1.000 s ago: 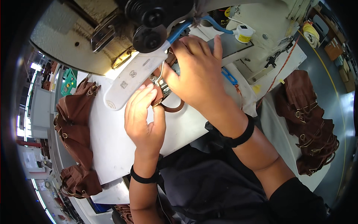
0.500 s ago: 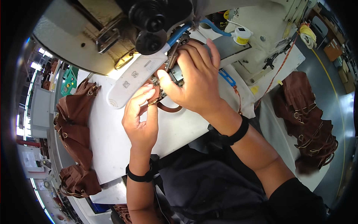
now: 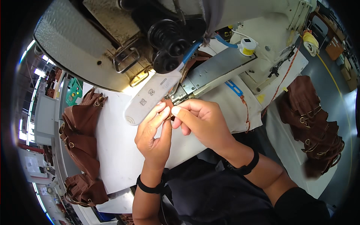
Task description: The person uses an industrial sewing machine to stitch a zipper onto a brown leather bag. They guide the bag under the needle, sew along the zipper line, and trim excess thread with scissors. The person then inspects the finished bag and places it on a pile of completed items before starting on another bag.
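Note:
At the end of a sewing machine's metal arm [image 3: 213, 77], both of my hands are on a small brown leather piece [image 3: 168, 106]. My left hand [image 3: 154, 131] pinches it from the left, thumb and fingers closed, with a bit of gold-coloured metal at its lower edge. From the right, my right hand [image 3: 204, 123] is closed at the same piece, its thumb and index finger pressed together beside my left fingertips. My fingers hide most of the piece. Just left above it hangs a white rounded bar [image 3: 150, 98], attached to a blue tube [image 3: 192, 51].
The sewing machine's head [image 3: 78, 41] overhangs the white tabletop [image 3: 116, 150]. Brown leather bags [image 3: 80, 129] with metal rings lie along the left edge. More brown leather bags [image 3: 305, 112] are piled at the right. A blue plastic tool [image 3: 234, 87] hangs on an orange cord.
My right hand has come down from the machine's arm to my left fingertips and closed there. My left hand keeps its pinch. The whole view has shifted slightly.

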Action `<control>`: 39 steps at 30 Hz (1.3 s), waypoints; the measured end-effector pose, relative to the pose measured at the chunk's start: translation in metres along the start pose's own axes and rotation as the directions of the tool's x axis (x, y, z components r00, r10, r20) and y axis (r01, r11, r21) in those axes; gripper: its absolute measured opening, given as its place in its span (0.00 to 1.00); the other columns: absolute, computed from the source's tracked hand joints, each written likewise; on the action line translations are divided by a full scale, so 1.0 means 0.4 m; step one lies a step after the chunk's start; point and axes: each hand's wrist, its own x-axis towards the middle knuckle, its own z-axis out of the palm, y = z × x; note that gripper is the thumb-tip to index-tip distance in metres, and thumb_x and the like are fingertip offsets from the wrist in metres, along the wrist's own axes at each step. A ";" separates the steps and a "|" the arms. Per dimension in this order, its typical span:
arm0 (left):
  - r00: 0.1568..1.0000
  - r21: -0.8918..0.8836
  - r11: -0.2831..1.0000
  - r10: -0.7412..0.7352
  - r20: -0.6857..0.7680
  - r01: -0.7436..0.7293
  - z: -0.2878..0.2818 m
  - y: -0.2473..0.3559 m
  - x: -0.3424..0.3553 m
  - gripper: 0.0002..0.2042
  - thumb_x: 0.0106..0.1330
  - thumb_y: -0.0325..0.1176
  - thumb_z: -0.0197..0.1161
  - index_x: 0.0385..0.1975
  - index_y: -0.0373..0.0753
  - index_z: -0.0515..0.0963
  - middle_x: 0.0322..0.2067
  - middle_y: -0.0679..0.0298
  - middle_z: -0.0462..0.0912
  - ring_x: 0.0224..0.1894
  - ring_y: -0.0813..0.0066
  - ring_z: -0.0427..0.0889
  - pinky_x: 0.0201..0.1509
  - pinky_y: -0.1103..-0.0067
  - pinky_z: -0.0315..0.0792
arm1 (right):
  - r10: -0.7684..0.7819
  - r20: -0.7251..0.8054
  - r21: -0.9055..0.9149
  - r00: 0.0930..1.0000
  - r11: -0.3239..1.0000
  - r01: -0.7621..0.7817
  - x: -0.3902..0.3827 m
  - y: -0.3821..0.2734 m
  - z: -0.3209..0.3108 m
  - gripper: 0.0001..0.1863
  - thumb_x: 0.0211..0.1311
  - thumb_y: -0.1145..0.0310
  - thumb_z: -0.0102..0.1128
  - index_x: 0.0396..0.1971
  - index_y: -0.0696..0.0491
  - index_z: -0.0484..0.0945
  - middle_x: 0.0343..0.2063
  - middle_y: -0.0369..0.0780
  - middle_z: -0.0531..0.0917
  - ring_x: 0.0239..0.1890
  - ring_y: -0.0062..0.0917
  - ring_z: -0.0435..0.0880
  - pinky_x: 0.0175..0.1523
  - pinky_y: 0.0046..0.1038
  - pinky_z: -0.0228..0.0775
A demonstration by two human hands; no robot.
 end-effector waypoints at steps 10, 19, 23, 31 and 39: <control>0.995 -0.107 0.990 -0.097 -0.024 0.094 0.008 -0.005 -0.008 0.15 0.64 0.15 0.70 0.49 0.35 0.86 0.51 0.52 0.88 0.54 0.64 0.88 0.58 0.72 0.82 | -0.024 -0.021 -0.011 1.000 1.000 0.024 0.002 -0.001 0.011 0.09 0.75 0.69 0.62 0.38 0.59 0.84 0.27 0.35 0.86 0.25 0.11 0.78 0.32 0.17 0.70; 0.997 -0.093 0.992 -0.082 0.016 0.083 -0.002 -0.017 -0.010 0.13 0.67 0.15 0.67 0.49 0.33 0.84 0.54 0.51 0.85 0.59 0.62 0.84 0.60 0.71 0.83 | 0.007 -0.018 0.039 1.000 0.999 -0.006 0.008 -0.005 0.013 0.10 0.75 0.69 0.61 0.39 0.61 0.84 0.29 0.36 0.87 0.27 0.13 0.83 0.34 0.19 0.78; 0.997 -0.054 0.996 -0.076 0.020 0.077 0.002 -0.022 0.003 0.11 0.68 0.15 0.66 0.47 0.33 0.85 0.53 0.51 0.86 0.58 0.63 0.85 0.60 0.70 0.83 | 0.007 -0.029 0.005 1.000 1.000 -0.007 0.011 -0.005 0.009 0.10 0.74 0.69 0.61 0.38 0.62 0.84 0.29 0.37 0.88 0.27 0.15 0.85 0.34 0.20 0.80; 0.995 -0.022 0.995 -0.097 -0.004 0.097 0.000 -0.022 0.012 0.10 0.67 0.15 0.66 0.45 0.32 0.86 0.51 0.51 0.88 0.55 0.62 0.87 0.61 0.70 0.82 | 0.049 -0.077 0.034 0.996 0.998 -0.046 0.027 -0.003 0.021 0.10 0.73 0.70 0.62 0.38 0.63 0.84 0.26 0.39 0.87 0.24 0.15 0.84 0.32 0.21 0.80; 0.997 0.040 0.997 -0.058 -0.053 0.060 0.017 -0.010 0.035 0.11 0.66 0.15 0.68 0.46 0.32 0.87 0.49 0.51 0.89 0.53 0.63 0.88 0.59 0.71 0.81 | 0.129 -0.060 -0.036 0.990 0.991 -0.131 0.010 -0.008 0.013 0.09 0.73 0.70 0.62 0.34 0.60 0.85 0.25 0.36 0.86 0.23 0.15 0.82 0.30 0.19 0.75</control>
